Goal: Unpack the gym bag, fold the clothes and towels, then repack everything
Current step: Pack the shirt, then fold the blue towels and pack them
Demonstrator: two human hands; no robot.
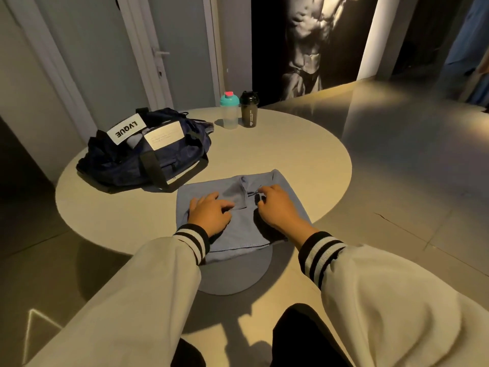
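A grey-blue garment (238,231) lies spread on the near part of the round table (304,154), its lower edge hanging over the table's rim. My left hand (210,214) rests on its left half with the fingers lightly bent on the cloth. My right hand (276,206) is over its right half, the fingertips curled at a fold near the collar; whether they pinch the cloth is not clear. The dark navy gym bag (148,157), with white labels and black straps, sits open and slumped at the table's left, beyond the garment.
A clear shaker bottle (229,111) with a teal lid and a black shaker bottle (248,109) stand side by side at the table's far edge. Doors and a large wall poster are behind. Bare floor lies to the right.
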